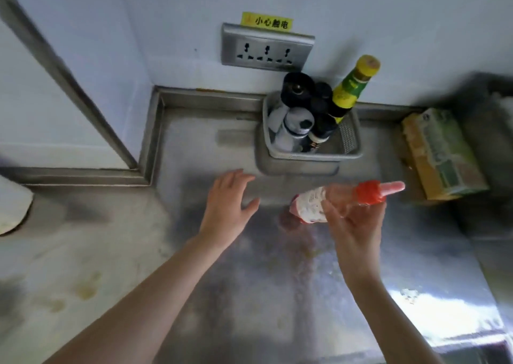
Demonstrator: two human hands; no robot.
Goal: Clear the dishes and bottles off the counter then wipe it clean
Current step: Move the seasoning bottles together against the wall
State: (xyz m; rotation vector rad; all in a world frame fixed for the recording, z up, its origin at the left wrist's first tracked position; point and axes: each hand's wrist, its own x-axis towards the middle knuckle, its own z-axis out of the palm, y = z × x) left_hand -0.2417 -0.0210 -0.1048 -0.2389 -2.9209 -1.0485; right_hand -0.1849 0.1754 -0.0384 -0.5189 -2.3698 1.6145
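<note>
R hand (352,224) grips a squeeze bottle (333,198) round its middle, fingers curled behind it. The bottle is clear plastic w/ a pinkish tint, a white label w/ red print at the base end, and a red cap w/ a long pale-red nozzle cover. It lies nearly sideways, nozzle pointing right, held above the steel counter (249,294), in front of the grey basket (313,156) and apart from it. L hand (227,208) is palm down over the counter, fingers straight and spread, holding nothing; can't tell if it touches. The basket holds dark-capped bottles + 1 yellow-capped bottle (352,88). A carton (441,152) lies at right.
</note>
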